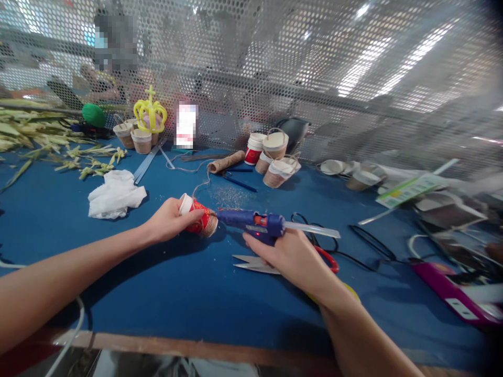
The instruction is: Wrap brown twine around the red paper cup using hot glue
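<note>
Red paper cup [203, 222], tilted in the left hand [173, 219] over the desk [165, 293], a glue gun [251, 219] nozzle close to its twine-wound end.

The left fingers are closed round the cup near its white rim; the right hand [294, 262] grips the gun, right of the cup. The step in hand looks like gluing twine to the cup's side; the next move seems to call for a steady cup, a small dab, and fingers clear of the hot tip. A twine strand [206, 180] leads toward a twine roll [227, 162] beyond the cup; scissors [255, 263] lie nearer, to its right.
</note>
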The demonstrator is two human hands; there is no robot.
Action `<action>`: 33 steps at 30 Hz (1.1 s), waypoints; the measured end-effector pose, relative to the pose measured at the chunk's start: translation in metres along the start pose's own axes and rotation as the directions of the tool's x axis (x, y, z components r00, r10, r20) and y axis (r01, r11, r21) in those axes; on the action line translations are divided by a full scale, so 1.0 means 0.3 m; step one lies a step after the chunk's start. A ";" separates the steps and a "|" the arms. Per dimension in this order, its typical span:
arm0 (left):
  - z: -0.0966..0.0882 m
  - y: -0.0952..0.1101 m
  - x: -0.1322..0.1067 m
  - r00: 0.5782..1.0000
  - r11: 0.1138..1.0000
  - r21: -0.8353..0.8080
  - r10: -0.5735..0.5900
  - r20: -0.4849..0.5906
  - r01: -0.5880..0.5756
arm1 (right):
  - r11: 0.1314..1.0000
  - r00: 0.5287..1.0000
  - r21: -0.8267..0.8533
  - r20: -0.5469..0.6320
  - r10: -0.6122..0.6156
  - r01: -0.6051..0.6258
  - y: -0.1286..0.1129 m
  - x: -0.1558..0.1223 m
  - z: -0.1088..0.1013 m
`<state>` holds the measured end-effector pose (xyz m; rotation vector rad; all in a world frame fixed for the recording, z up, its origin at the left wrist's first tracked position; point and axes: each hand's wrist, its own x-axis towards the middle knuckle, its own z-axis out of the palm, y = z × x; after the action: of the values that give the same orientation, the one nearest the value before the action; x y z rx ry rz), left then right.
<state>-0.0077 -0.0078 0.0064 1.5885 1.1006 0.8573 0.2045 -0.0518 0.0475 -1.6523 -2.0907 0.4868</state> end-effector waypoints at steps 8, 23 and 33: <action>-0.006 -0.012 0.000 0.998 0.995 0.072 0.066 0.024 -0.068 | 0.997 0.995 0.061 0.092 0.033 -0.039 0.007 -0.004 -0.016; -0.017 -0.028 -0.002 0.988 0.981 0.140 0.119 0.102 -0.132 | 0.980 0.981 0.133 0.144 0.129 -0.148 0.013 0.010 -0.024; -0.017 -0.024 -0.007 0.988 0.981 0.142 0.120 0.101 -0.133 | 0.978 0.979 0.131 0.141 0.146 -0.165 0.000 0.017 -0.025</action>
<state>-0.0147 -0.0073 0.0007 1.8200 1.0261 0.7920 0.2077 -0.0469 0.0545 -1.7496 -1.9729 0.7961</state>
